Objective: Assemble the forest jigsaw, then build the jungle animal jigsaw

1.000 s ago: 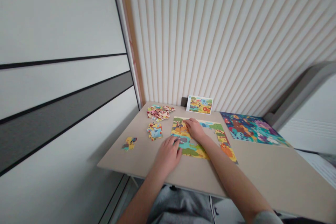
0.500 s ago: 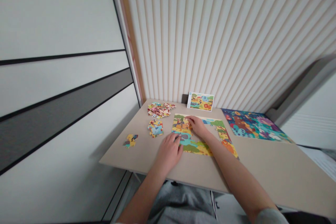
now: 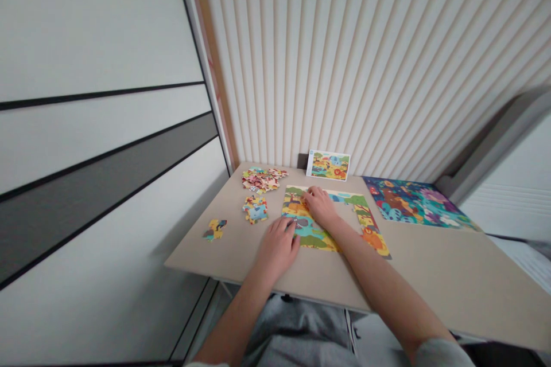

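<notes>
A partly assembled jigsaw puzzle (image 3: 316, 241) with bright animal pictures lies flat on the table, its inside showing a bare gap. My left hand (image 3: 279, 243) rests at its left edge, fingers stretched over the hippo area and thumb apart. Over the upper left part of the puzzle lies my right hand (image 3: 321, 205), palm down, fingertips touching the pieces near the orange animal. I see no loose piece in either hand, though the undersides are hidden. Left of the puzzle are a joined blue elephant section (image 3: 257, 213) and a small yellow section (image 3: 214, 230).
A heap of loose puzzle pieces (image 3: 260, 182) lies at the back left. Behind the puzzle a picture card (image 3: 329, 166) leans upright. A dark, colourful finished puzzle (image 3: 419, 203) lies at the right on the beige table (image 3: 434, 269). A pleated curtain (image 3: 344, 57) hangs behind.
My right hand has shifted slightly and turned flatter, its fingers now spread over the pieces rather than bunched at the upper edge. My left hand has stayed in place.
</notes>
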